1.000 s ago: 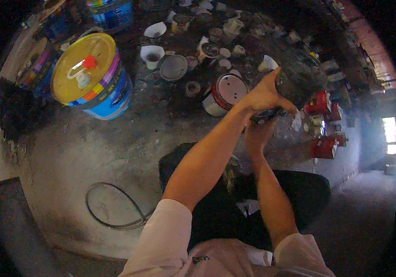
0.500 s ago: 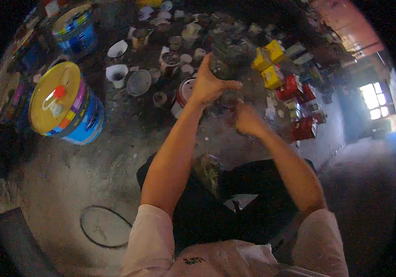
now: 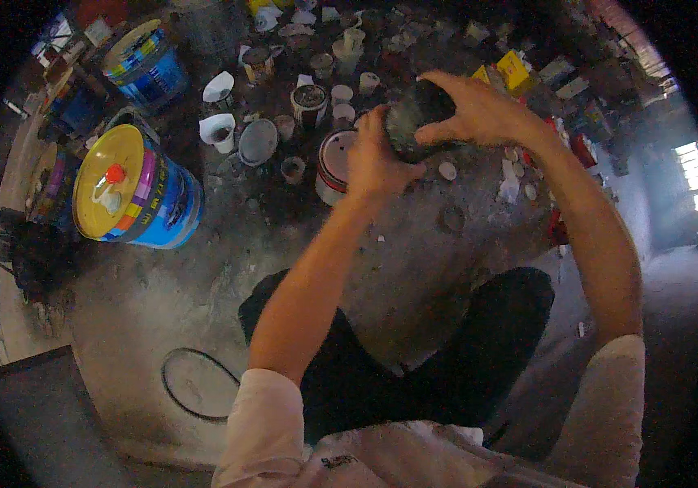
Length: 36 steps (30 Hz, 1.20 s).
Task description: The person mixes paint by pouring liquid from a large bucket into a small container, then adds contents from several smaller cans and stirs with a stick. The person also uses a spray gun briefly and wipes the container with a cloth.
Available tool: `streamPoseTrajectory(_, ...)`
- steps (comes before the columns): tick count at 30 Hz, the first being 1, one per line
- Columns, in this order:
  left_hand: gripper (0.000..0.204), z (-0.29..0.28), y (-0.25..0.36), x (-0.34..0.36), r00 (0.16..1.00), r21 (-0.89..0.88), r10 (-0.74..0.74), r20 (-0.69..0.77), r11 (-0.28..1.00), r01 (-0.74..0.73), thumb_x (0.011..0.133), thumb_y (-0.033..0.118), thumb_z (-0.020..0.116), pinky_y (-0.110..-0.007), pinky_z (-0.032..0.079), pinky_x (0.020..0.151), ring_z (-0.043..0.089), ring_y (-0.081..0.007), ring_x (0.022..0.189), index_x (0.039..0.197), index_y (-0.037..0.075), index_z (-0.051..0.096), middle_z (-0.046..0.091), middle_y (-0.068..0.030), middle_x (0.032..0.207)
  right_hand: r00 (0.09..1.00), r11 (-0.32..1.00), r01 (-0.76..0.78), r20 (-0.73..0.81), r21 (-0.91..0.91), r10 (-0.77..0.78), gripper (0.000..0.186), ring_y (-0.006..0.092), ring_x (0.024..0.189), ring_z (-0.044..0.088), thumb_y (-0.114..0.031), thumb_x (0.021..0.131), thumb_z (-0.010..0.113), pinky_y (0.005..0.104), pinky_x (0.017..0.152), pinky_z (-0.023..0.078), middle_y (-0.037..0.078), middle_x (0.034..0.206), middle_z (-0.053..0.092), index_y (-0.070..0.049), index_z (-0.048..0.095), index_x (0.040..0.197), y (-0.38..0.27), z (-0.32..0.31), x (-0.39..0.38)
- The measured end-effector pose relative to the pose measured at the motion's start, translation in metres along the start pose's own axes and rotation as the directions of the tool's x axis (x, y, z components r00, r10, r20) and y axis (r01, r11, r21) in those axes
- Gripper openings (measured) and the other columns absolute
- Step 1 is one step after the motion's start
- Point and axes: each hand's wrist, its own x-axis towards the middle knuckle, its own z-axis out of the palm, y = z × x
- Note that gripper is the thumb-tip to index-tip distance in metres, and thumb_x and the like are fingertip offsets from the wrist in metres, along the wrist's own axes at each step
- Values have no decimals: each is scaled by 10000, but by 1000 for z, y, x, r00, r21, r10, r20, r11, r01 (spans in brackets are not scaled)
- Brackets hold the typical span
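Note:
Between my hands, above the cluttered floor, is a dark, grimy, rounded container point(image 3: 411, 119); its kind is hard to make out. My left hand point(image 3: 377, 161) grips its near left side, fingers partly hidden. From the right, my right hand point(image 3: 483, 112) curves round it, thumb on the near side and fingers over the far top. Just left of my left hand stands a pale-lidded paint can point(image 3: 334, 156) with a red rim, partly covered by that hand.
A big blue bucket point(image 3: 174, 207) with a yellow lid stands at left, another blue bucket point(image 3: 147, 77) behind it. Dirty cups and a grey round lid point(image 3: 259, 143) lie ahead. Yellow boxes point(image 3: 514, 71) are at far right. A black hoop point(image 3: 201, 384) lies near my left knee.
My right hand has moved up and to the right and now curves round the dark container. My left hand has shifted slightly right and closed against it. The view has turned a little.

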Motion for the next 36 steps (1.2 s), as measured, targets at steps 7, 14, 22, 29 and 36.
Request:
streamPoseTrajectory(7, 919, -57, -29, 12, 979, -406, -139, 147, 894, 188, 562, 12, 929, -393, 518, 993, 624, -233, 1147, 1354, 31, 463, 639, -108, 1251, 852, 868, 496, -181, -21, -492, 1030, 327, 1367, 477, -209, 614, 891, 424, 1142, 397, 182, 1478, 473, -168, 401, 1519, 57, -4, 27)
streamPoseTrajectory(14, 790, -104, -19, 11, 950, -229, -250, -188, 952, 205, 570, 7, 941, -377, 575, 877, 685, -232, 1010, 1232, 11, 511, 692, -121, 1132, 994, 997, 75, 75, -1, -74, 1144, 388, 1329, 463, -208, 551, 926, 447, 1112, 418, 209, 1397, 471, -175, 364, 1547, 109, 159, 104)
streamPoseTrajectory(22, 850, -91, -12, -4, 951, -85, -197, -236, 980, 182, 564, 30, 956, -367, 566, 900, 674, -231, 1048, 1295, 6, 521, 676, -128, 1198, 939, 938, 343, -46, 38, -342, 1067, 398, 1293, 505, -297, 597, 923, 456, 1090, 427, 218, 1428, 488, -20, 404, 1488, 133, 235, 144)
streamPoseTrajectory(29, 752, -27, 14, -17, 929, -56, -325, -176, 946, 320, 604, 13, 941, -363, 533, 954, 648, -222, 1109, 1271, 10, 593, 672, -89, 1222, 910, 912, 403, -144, 79, -389, 928, 440, 1245, 516, -478, 707, 858, 511, 1021, 468, 236, 1391, 487, -39, 449, 1415, 160, 206, 113)
streamPoseTrajectory(36, 768, 56, 2, -2, 922, 229, -362, -137, 894, 385, 624, 16, 915, -384, 485, 1023, 620, -216, 1141, 1310, 11, 570, 647, -86, 1264, 953, 967, 133, -295, 217, -65, 797, 407, 1260, 538, -466, 790, 798, 483, 1037, 464, 245, 1373, 534, -19, 493, 1376, 389, 132, 81)
